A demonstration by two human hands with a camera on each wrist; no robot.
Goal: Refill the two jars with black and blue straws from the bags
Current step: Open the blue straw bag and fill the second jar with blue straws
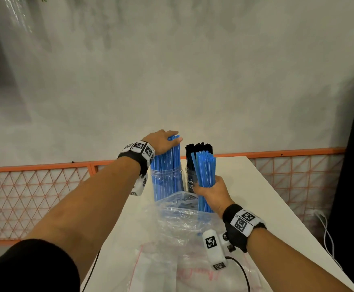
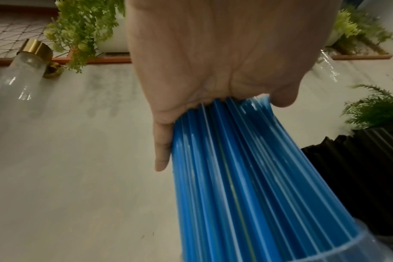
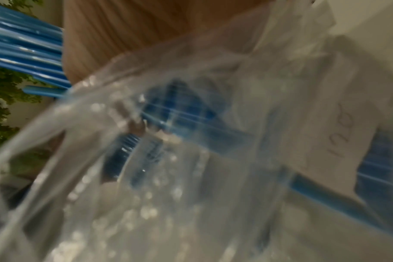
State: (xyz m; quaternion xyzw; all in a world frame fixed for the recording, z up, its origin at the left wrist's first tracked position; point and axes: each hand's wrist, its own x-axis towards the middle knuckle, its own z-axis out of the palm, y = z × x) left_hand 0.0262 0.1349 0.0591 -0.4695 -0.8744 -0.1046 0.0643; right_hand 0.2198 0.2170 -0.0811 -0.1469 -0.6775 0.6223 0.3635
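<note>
so, one more blue bundle for a nearly full jar

risk first. the blue jar on the worktop looks packed already, so i judge the bundle may not slide in cleanly: straws could catch on the rim or on the ones inside, then fan out and spill. a hard push could tip the jar, or knock the black jar just beside it. one dark straw seems to lean across the front of my bundle; if it is black and rides along, it lands in the wrong jar. the lower ends of the bundle sit at the mouth of the bag, so the plastic could drag up with them.

my left hand lies over the tops of the blue straws in the jar, fingers fairly straight, thumb along one side, pressing them together rather than gripping. i read that as holding them aside to make room.

my right hand is wrapped tight round the bundle at mid-length, upright, in front of the black jar, whose black straws show behind. the right wrist view is blurred by plastic, so finger detail there i cannot tell.
</note>
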